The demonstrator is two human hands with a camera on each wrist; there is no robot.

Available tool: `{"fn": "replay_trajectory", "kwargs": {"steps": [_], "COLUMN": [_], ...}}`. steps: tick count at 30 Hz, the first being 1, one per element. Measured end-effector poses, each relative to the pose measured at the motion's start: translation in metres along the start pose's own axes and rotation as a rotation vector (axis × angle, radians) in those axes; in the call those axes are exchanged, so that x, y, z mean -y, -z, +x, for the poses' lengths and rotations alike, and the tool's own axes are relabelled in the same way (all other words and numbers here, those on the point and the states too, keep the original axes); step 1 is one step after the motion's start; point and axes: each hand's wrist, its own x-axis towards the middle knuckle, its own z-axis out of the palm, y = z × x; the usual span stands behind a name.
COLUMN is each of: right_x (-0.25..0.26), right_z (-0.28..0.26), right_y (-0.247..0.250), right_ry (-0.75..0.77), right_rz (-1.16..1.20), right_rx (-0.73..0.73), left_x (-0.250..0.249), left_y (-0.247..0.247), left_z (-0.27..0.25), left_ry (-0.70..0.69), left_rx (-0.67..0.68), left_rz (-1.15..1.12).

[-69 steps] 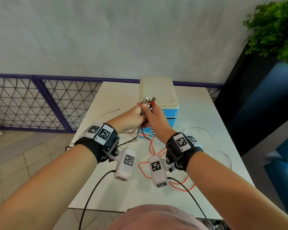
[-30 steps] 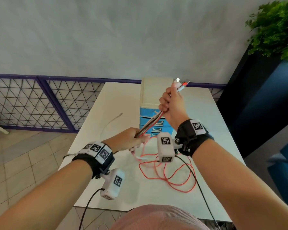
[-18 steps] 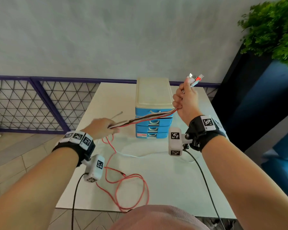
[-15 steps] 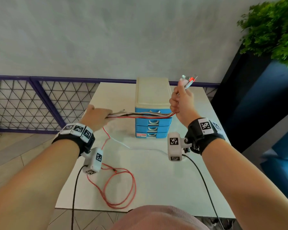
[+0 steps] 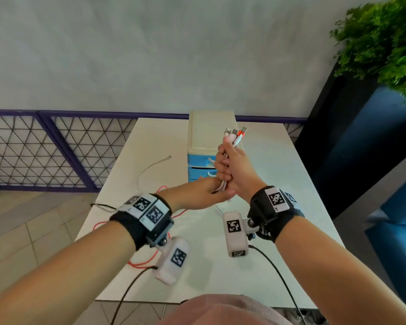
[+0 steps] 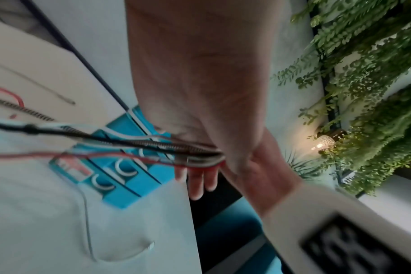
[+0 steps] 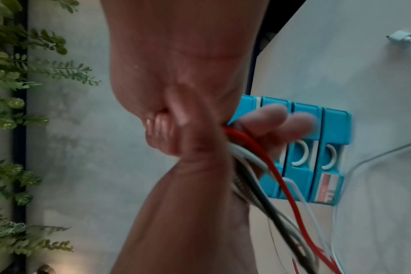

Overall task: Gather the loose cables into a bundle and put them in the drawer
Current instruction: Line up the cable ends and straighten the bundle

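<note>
My right hand grips a bunch of cables upright in front of the blue drawer unit, with the plug ends sticking out above the fist. My left hand lies just under it and holds the same cables between thumb and fingers. The red, white, black and braided strands trail down to the table. The fronts of the drawers are all shut. A red cable loops under my left wrist.
A white cable curves on the white table left of the drawer unit, and another white cable with a plug lies in front of it. A wire fence stands left, a plant at the right.
My left hand, stretched out to the left along the cables half a second ago, has come back right beneath the right hand. The right hand has moved slightly lower and toward the centre.
</note>
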Motion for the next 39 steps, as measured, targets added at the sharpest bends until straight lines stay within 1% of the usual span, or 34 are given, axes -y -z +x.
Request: {"fn": "replay_trajectory", "kwargs": {"steps": [3,7,10,11,14,16,17,19,20,22,23,25,28,30,33,35,39], "right_x": [0.006,0.006,0.011,0.015,0.025,0.026,0.024,0.019,0.017,0.01,0.007,0.001,-0.005,-0.009,-0.013,-0.015,-0.025], "right_z": [0.0,0.001,0.006,0.009,0.015,0.014,0.013,0.008,0.005,-0.002,-0.004,-0.007,-0.006,-0.006,-0.007,-0.008,-0.009], "right_y": [0.0,0.004,0.011,0.014,0.023,0.024,0.023,0.019,0.018,0.016,0.016,0.014,0.012,0.013,0.017,0.017,0.016], "right_ry": [0.04,0.033,0.049,0.053,0.031,-0.026,-0.071,-0.187,-0.241,-0.323,-0.348,-0.348,-0.273,-0.236,-0.279,-0.326,-0.411], "right_rz": [0.054,0.195,0.271,0.283,0.234,0.11,0.025,-0.173,-0.28,-0.454,-0.492,-0.437,-0.227,-0.228,-0.247,-0.242,-0.242], "right_rx": [0.015,0.018,-0.002,-0.016,-0.065,-0.06,-0.033,0.066,0.135,0.268,0.306,0.306,0.243,0.217,0.261,0.28,0.341], "left_x": [0.001,-0.004,0.01,0.018,0.037,0.039,0.04,0.041,0.04,0.036,0.033,0.028,0.03,0.028,0.021,0.02,0.024], "left_y": [-0.011,-0.005,0.007,0.01,0.017,0.02,0.022,0.027,0.029,0.034,0.035,0.038,0.042,0.045,0.047,0.045,0.04], "left_z": [0.003,0.003,-0.002,-0.005,-0.016,-0.017,-0.016,-0.01,-0.008,-0.006,-0.006,-0.005,-0.005,-0.007,-0.005,-0.002,0.002], "left_ry": [-0.016,-0.094,-0.036,-0.012,0.056,0.072,0.086,0.103,0.103,0.093,0.08,0.068,0.105,0.123,0.105,0.116,0.149], "left_rx": [-0.071,-0.045,0.0,0.015,0.001,-0.04,-0.064,-0.125,-0.136,-0.103,-0.071,-0.026,-0.003,0.019,0.03,-0.008,-0.161], "left_rz": [-0.151,-0.276,-0.222,-0.237,-0.414,-0.491,-0.5,-0.454,-0.382,-0.208,-0.154,-0.089,-0.014,-0.016,0.008,0.063,0.011]}}
